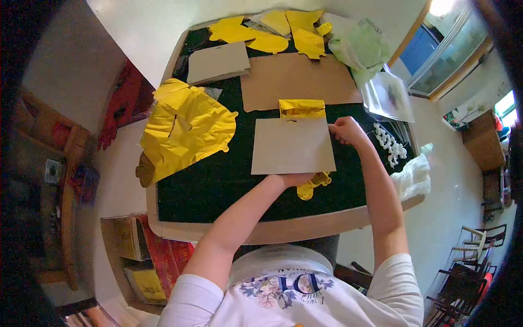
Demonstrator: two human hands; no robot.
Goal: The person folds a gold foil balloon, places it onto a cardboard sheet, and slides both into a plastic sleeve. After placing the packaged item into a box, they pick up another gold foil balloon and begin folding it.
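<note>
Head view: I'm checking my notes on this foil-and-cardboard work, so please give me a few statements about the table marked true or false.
1. The left hand rests at the near edge of the grey cardboard sheet. True.
2. The right hand is at the sheet's right edge. True.
3. Gold foil sticks out beyond the sheet's far edge. True.
4. The large yellow foil balloon lies to the right of the sheet. False: it lies to the left, overhanging the table edge.
5. The table's green surface is bare apart from the sheet. False: brown cardboard and more yellow foil pieces lie at the far side.
</note>
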